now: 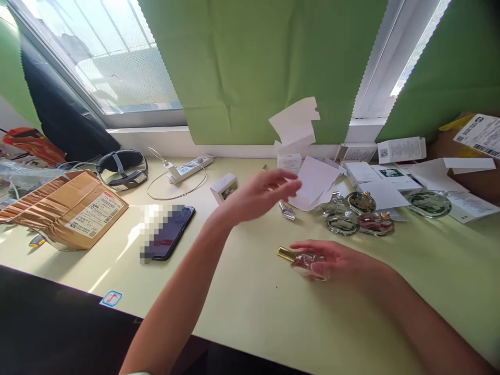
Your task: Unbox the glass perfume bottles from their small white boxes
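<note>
My right hand (336, 260) lies on the pale green table (250, 307), holding a clear glass perfume bottle (302, 263) with a gold cap on its side. Above the table my left hand (260, 195) hovers with fingers spread and nothing in it, reaching toward a loose white paper (316, 182) and a small silver piece (287, 211). Several round glass perfume bottles (357, 213) stand grouped just right of that paper. A small white box (224, 187) sits just left of my left hand.
A black phone (172, 232) lies left of centre, with a brown cardboard parcel (70, 208) at the far left. A power strip (189, 167) and black eyewear (123, 166) sit by the window. White boxes (400, 151) and papers crowd the back right.
</note>
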A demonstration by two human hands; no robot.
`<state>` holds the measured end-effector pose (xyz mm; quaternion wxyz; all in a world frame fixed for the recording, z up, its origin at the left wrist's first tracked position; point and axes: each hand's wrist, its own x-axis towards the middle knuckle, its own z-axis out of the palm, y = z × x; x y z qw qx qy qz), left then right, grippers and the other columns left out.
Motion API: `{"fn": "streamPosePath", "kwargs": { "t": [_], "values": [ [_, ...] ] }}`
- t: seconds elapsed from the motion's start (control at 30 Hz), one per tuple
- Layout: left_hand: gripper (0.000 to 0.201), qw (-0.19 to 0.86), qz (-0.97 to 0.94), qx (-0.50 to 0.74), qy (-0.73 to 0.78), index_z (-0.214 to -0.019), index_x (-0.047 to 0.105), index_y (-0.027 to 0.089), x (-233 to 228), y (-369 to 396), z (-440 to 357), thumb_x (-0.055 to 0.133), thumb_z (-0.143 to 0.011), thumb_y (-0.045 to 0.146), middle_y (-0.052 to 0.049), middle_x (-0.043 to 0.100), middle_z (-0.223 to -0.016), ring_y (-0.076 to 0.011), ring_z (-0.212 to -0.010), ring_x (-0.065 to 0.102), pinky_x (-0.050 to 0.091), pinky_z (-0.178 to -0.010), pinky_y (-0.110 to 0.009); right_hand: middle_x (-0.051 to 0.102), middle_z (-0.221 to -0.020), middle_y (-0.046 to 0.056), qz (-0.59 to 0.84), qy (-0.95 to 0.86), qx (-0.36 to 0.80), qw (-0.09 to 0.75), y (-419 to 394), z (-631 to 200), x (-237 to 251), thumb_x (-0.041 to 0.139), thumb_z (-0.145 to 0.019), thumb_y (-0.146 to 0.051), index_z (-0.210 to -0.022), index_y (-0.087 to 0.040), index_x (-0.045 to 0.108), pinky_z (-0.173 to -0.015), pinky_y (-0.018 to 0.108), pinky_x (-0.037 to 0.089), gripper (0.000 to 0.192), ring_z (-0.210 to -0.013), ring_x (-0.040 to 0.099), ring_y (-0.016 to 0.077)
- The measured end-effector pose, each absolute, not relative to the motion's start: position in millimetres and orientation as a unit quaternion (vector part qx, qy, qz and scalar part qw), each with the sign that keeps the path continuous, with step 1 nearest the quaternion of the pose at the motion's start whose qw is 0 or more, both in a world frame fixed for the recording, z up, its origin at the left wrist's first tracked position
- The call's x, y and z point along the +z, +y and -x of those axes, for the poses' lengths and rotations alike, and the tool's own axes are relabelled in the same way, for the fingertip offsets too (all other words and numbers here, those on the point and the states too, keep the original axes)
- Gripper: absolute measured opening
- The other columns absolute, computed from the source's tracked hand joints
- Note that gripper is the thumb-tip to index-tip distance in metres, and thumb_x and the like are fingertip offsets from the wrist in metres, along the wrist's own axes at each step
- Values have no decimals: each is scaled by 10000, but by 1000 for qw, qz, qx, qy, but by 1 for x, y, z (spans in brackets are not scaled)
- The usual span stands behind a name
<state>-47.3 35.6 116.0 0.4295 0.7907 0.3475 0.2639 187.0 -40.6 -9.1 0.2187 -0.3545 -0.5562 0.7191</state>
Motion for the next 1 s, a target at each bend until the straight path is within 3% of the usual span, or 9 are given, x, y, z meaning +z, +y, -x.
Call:
{"fn": "streamPosePath", "kwargs": {
  "t": [0.07, 0.17, 0.27, 0.37, 0.43, 0.6, 0.7, 0.83, 1.0],
  "values": [
    [359, 366, -872, 133, 297, -1142, 678, 204, 100, 19, 49, 577, -947, 489, -81, 701, -1029, -207, -917, 657, 504, -777, -312, 716, -1189, 94, 351, -515, 734, 271, -38, -188, -10, 643, -903, -507, -1399, -295, 590, -886, 405, 553, 542, -971, 701, 223],
    [347, 312, -918, 73, 234, -1346, 541, 248, 70, 3, 56, 443, -1027, 340, -104, 645, -1196, -213, -1001, 652, 501, -802, -313, 741, -1046, 101, 348, -467, 746, 323, -36, -191, -11, 557, -940, -510, -1431, -231, 543, -755, 402, 583, 565, -908, 697, 240],
    [341, 224, -947, 81, 216, -1333, 504, 213, 50, -2, 57, 332, -1056, 314, -114, 643, -1116, -212, -925, 648, 482, -772, -326, 735, -973, 78, 361, -485, 739, 296, -35, -188, -13, 731, -845, -436, -1404, -219, 554, -701, 358, 579, 625, -861, 678, 220],
    [288, 165, -959, 78, 215, -1186, 538, 168, 46, 0, 55, 330, -1050, 313, -106, 645, -1012, -201, -834, 623, 457, -726, -324, 685, -876, 26, 369, -529, 705, 296, -37, -176, -15, 795, -805, -385, -1201, -216, 689, -723, 326, 559, 443, -784, 623, 166],
    [239, 164, -946, 92, 266, -1118, 539, 172, 51, 8, 59, 339, -1032, 272, -88, 650, -974, -183, -767, 603, 431, -665, -306, 654, -868, 7, 390, -548, 657, 340, -38, -165, -18, 764, -836, -410, -1158, -231, 706, -720, 311, 536, 373, -739, 585, 139],
    [280, 181, -873, 111, 439, -1024, 594, 208, 73, 45, 83, 341, -1026, 328, -38, 668, -836, -190, -780, 609, 428, -689, -295, 688, -1007, 31, 477, -531, 569, 408, -40, -147, -30, 724, -859, -478, -1280, -278, 650, -707, 329, 517, 472, -713, 582, 140],
    [348, 149, -835, 140, 510, -1263, 547, 209, 71, 63, 81, 363, -1024, 382, -90, 675, -1146, -231, -979, 635, 465, -851, -354, 692, -1096, 53, 467, -528, 579, 411, -39, -148, -34, 733, -850, -476, -1276, -263, 651, -725, 350, 522, 484, -702, 590, 140],
    [473, 116, -820, 162, 537, -1481, 355, 165, 55, 65, 56, 329, -1031, 309, -179, 493, -1437, -259, -1041, 638, 467, -907, -412, 693, -1097, 59, 458, -519, 584, 423, -37, -152, -31, 732, -855, -460, -1277, -238, 636, -760, 368, 527, 487, -704, 605, 142],
    [353, 221, -888, 162, 369, -1280, 564, 210, 57, 42, 47, 386, -1041, 401, -91, 644, -1165, -159, -827, 635, 498, -762, -302, 660, -948, 31, 433, -518, 596, 434, -35, -151, -27, 726, -863, -444, -1221, -215, 665, -726, 347, 543, 429, -735, 584, 149]
  ]
}}
